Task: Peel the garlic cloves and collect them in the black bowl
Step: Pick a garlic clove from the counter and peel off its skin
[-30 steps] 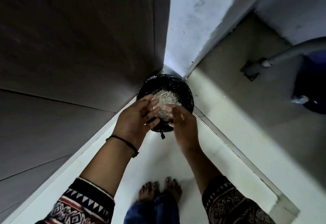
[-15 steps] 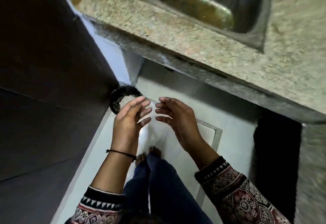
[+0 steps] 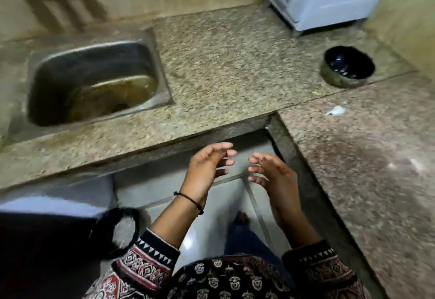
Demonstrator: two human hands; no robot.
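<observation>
Black bowl (image 3: 337,82), upper right on surface (image 3: 223,63): probably light, rigid, slick-glazed; take by the rim. Left grip (image 3: 207,169), right grip (image 3: 275,177), lower centre: fingers loosely spread, empty.

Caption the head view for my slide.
Left hand and right hand hover empty beside the counter; black bowl sits far right.

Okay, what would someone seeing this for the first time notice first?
The left hand and right hand hover open and empty in the lower middle of the view. The black bowl sits far right on the granite counter; a steel sink is set in at left.
</observation>
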